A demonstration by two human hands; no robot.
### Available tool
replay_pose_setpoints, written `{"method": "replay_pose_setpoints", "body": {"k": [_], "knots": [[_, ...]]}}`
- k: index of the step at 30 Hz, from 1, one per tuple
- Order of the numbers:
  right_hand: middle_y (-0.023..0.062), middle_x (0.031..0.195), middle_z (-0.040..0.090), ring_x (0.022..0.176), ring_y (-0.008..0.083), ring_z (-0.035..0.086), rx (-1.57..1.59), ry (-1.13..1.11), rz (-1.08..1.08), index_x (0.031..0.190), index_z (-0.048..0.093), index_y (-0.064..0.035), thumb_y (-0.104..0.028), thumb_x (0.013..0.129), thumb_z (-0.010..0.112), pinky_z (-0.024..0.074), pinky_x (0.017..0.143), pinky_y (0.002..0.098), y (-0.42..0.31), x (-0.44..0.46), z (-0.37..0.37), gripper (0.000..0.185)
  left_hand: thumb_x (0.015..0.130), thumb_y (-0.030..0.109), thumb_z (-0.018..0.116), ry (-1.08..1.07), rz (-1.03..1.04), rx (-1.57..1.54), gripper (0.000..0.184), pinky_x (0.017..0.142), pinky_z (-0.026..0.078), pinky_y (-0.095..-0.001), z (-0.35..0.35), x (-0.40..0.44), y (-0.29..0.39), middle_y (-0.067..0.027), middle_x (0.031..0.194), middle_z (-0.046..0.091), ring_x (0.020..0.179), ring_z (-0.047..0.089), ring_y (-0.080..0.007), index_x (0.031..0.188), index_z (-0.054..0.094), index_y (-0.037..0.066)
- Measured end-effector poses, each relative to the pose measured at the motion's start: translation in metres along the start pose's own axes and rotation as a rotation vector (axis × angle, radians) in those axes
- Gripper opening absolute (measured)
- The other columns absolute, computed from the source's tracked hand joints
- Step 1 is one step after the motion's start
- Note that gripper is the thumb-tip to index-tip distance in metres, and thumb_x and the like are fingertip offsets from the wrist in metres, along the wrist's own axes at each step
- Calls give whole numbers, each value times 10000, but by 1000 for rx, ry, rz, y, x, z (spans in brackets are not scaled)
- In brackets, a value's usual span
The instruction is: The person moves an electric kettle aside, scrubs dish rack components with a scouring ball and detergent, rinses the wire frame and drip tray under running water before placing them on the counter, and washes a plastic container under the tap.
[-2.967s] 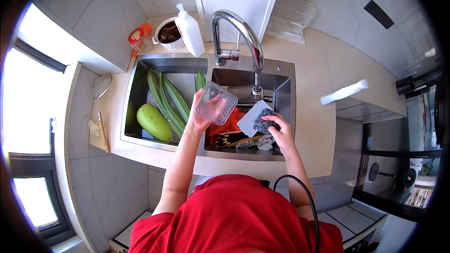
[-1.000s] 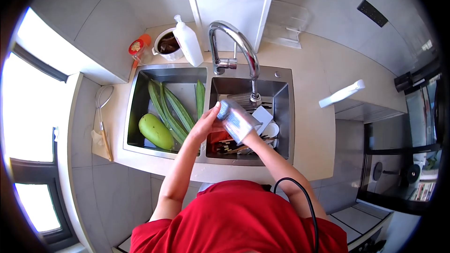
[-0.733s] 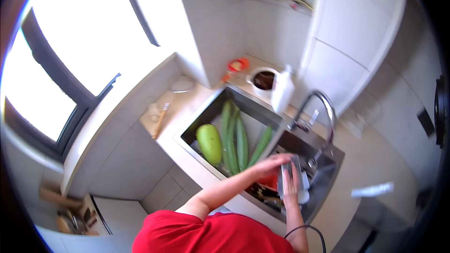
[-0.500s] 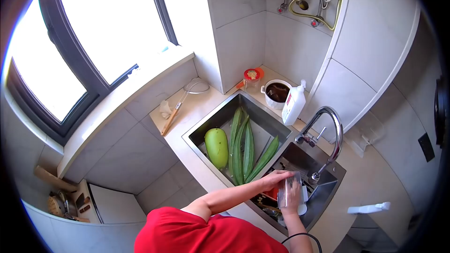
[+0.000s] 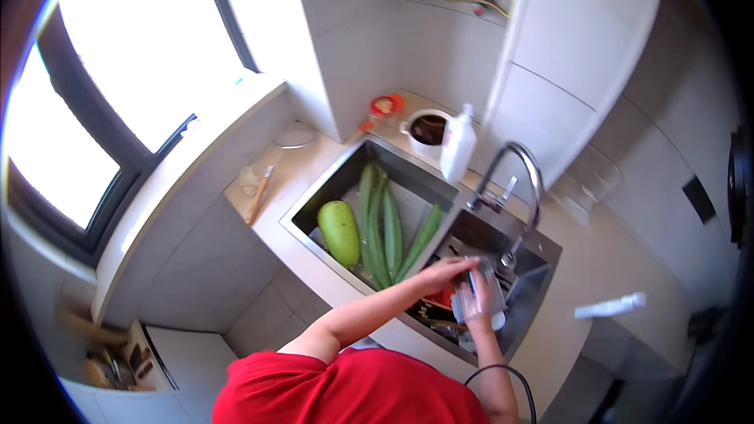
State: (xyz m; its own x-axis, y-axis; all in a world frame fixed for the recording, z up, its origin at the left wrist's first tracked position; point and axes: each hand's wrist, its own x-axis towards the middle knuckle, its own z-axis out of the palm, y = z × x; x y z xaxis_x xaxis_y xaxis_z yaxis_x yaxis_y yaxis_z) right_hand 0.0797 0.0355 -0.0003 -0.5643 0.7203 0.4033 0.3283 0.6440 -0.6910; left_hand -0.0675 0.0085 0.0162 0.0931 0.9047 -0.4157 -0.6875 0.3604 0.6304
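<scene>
Over the right sink basin (image 5: 542,298), my left hand (image 5: 452,269) grips the edge of a clear plastic container (image 5: 492,286). My right hand (image 5: 473,302) reaches into that container, seen through its clear wall; what its fingers hold is blurred and partly hidden. Below both hands the basin holds a red item (image 5: 441,296), chopsticks and a white dish (image 5: 498,319). The chrome faucet (image 5: 536,180) arches over the basin, its spout just above and right of the container.
In the left basin lie a green gourd (image 5: 339,233) and several long ridged gourds (image 5: 393,232). Behind stand a red-lidded jar (image 5: 384,107), a white pot (image 5: 426,132) and a white bottle (image 5: 459,145). A strainer (image 5: 261,195) lies left, a white handled object (image 5: 611,306) right.
The view has swung left toward the window. My right hand, earlier holding a dark scrubber beside the container, is now inside it. My left hand still holds the container.
</scene>
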Motion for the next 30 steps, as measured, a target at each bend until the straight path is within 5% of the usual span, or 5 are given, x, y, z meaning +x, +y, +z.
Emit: {"method": "replay_pose_setpoints", "body": {"k": [6, 12, 23, 26, 30], "knots": [[221, 1061, 557, 983, 394, 538, -277, -65, -94, 1145, 567, -62, -98, 809, 597, 445, 848, 450, 11, -14, -6, 340, 831, 375, 674, 160, 68, 187, 527, 727, 517, -295, 13, -2, -13, -101, 957, 613, 812, 606, -154, 1086, 554, -70], [70, 1148, 563, 1032, 176, 552, 1428, 243, 731, 1253, 503, -46, -137, 858, 638, 461, 865, 303, -24, 12, -38, 427, 868, 560, 508, -227, 51, 80, 666, 1030, 320, -501, 18, 1, -5, -102, 1331, 450, 1223, 433, -261, 1352, 377, 121], [201, 1065, 588, 1025, 334, 558, 7, 168, -159, 1167, 558, -8, -141, 839, 575, 440, 887, 380, -8, -5, -16, 354, 815, 618, 516, -227, -100, -225, 755, 1067, 289, -468, 14, -13, -40, -90, 1383, 418, 1277, 389, -267, 1362, 384, 115], [210, 1002, 584, 961, 383, 549, 156, -64, 222, 1125, 573, -16, -85, 815, 551, 444, 835, 426, -8, -7, -19, 318, 873, 590, 461, -95, -1, -246, 659, 1050, 320, -442, 23, -6, -57, -70, 1319, 493, 1218, 458, -236, 1316, 443, 103], [210, 1295, 462, 1187, 352, 465, 310, -47, 18, 1297, 450, -39, -67, 835, 545, 374, 996, 401, -3, -8, -15, 472, 857, 625, 458, -10, 64, -229, 693, 1016, 371, -435, 33, -8, -41, -95, 1269, 527, 1160, 508, -261, 1295, 461, 88]]}}
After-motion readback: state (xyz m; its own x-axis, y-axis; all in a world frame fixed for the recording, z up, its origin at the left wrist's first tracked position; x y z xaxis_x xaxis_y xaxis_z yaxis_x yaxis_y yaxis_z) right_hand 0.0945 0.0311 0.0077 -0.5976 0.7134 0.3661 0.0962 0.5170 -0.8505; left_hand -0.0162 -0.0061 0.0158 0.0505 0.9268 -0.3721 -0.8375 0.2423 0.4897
